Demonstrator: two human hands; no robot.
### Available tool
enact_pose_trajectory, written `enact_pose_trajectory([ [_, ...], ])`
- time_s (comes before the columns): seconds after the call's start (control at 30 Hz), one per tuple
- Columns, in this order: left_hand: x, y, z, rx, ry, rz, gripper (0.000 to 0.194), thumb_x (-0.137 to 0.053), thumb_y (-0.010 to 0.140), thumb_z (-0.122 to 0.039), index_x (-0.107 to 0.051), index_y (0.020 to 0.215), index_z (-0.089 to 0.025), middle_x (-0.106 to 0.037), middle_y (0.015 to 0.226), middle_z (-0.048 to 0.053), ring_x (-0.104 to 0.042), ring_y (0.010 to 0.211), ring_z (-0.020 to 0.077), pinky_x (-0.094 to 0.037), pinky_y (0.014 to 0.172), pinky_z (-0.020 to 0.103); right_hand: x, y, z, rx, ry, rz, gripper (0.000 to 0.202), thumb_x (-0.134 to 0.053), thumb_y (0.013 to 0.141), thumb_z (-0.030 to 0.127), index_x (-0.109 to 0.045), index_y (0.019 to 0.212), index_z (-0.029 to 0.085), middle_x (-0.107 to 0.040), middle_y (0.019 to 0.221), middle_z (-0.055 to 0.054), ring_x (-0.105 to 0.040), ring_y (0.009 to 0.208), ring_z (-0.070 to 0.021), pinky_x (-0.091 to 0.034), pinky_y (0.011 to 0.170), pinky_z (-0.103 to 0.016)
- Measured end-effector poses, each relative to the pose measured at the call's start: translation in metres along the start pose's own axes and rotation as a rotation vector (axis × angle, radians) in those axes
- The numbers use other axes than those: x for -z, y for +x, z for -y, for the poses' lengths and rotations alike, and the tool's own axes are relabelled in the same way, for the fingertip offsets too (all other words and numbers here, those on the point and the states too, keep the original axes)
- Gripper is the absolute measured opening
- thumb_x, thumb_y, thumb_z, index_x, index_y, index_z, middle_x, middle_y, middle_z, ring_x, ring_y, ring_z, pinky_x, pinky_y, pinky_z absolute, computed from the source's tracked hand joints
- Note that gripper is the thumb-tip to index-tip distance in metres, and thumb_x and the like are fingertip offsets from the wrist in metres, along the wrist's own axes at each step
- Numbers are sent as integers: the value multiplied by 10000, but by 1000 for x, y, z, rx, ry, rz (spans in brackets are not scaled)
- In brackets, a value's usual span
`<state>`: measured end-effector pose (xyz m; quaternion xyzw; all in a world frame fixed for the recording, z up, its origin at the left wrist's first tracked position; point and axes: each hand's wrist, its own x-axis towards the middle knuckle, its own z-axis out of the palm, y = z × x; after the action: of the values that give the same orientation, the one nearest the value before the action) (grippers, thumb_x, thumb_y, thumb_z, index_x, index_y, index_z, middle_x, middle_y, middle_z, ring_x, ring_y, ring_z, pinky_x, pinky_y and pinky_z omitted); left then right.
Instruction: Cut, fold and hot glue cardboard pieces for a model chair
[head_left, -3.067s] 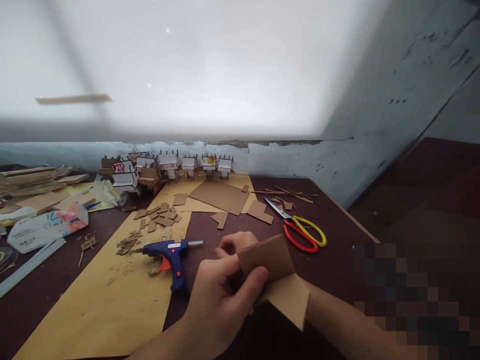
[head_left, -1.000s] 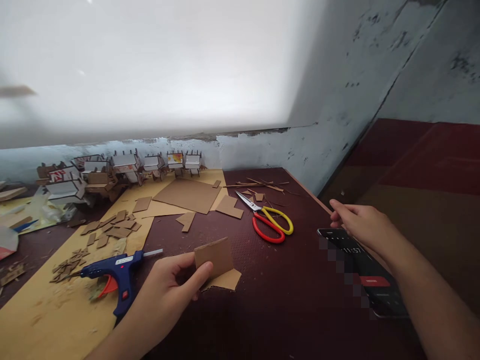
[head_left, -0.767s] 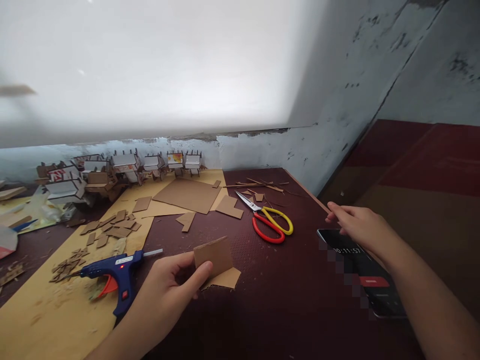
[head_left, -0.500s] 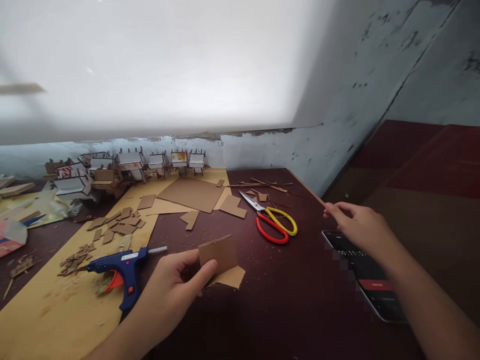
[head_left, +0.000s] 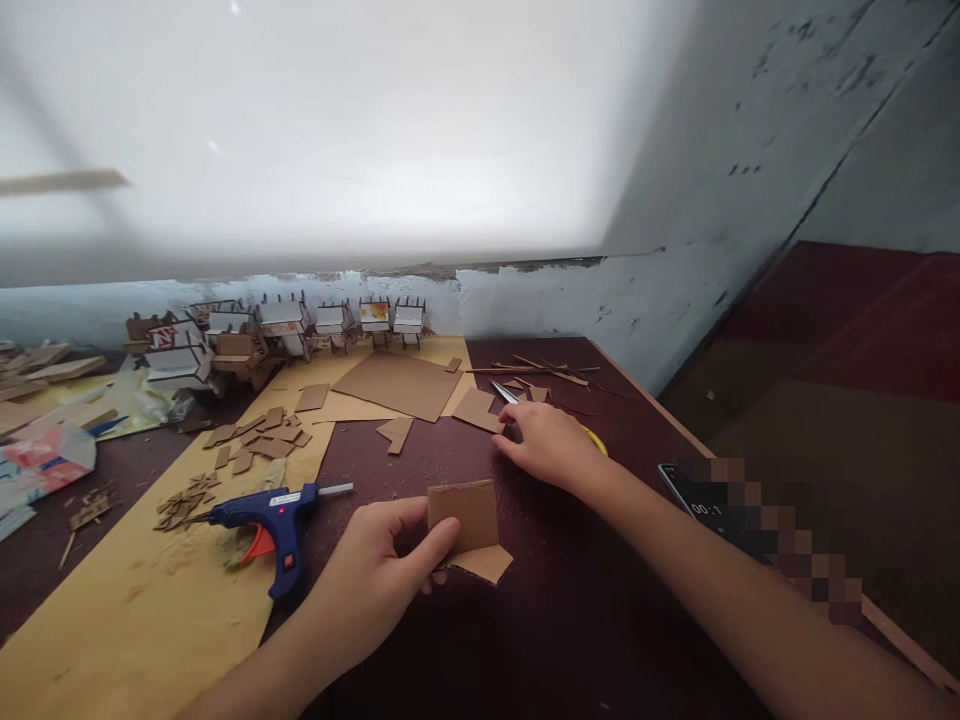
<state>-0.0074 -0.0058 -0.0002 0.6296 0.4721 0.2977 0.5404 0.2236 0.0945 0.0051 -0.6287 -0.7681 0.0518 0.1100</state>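
Note:
My left hand (head_left: 390, 560) pinches a folded-looking cardboard piece (head_left: 466, 515) between thumb and fingers, one panel upright and another lying flatter below it. My right hand (head_left: 547, 440) is over the scissors (head_left: 504, 393), thumb and forefinger apart around the pivot area. Only the blade tips and a bit of the yellow handle show past it; the red handle is hidden. Left of my left hand, a blue glue gun (head_left: 281, 515) with an orange trigger lies on its side.
Small cardboard pieces (head_left: 266, 435) and a larger cardboard sheet (head_left: 401, 385) lie on yellow board (head_left: 142, 620). Little cardboard chairs (head_left: 281, 320) line the wall. Thin strips (head_left: 551, 370) sit at the back right. A phone (head_left: 701, 505) is near the table's right edge.
My right hand has moved left from the table's right edge to over the scissors, its pinch opened. My left hand still holds the cardboard piece. The view has shifted slightly.

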Motion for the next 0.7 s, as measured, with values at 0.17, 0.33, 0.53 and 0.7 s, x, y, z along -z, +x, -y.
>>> enact_pose_trajectory([
  [0.17,2,2,0,-9,-39,7,369,-563,962,-486,-699,859,-159,-621,731,20,-556,642,147,-438,582,221,-22,36,14,-46,17,16,269,-632,1004,330,-649,1233,189,-657,1270,-95,-671,1058,-239,-571,906,-450],
  [0.33,1,2,2,4,-13,18,389,-552,965,-495,-702,854,-154,-614,711,15,-545,638,142,-410,569,213,-24,42,13,-36,147,1,291,-644,998,323,-638,1249,176,-663,1250,-93,-682,1031,-237,-585,876,-441],
  [0.53,0,3,6,-8,-1,39,385,-540,978,-479,-716,879,-151,-655,715,35,-581,650,153,-432,582,224,-14,31,-1,-47,251,-32,270,-641,1001,320,-645,1223,167,-682,1193,-83,-695,972,-218,-597,834,-413],
  [0.7,-1,2,6,-13,9,48,357,-545,978,-467,-717,938,-156,-648,693,25,-589,631,154,-467,586,233,-10,30,-6,-82,222,-87,255,-639,1001,321,-655,1207,171,-680,1207,-85,-689,996,-224,-589,858,-424],
])
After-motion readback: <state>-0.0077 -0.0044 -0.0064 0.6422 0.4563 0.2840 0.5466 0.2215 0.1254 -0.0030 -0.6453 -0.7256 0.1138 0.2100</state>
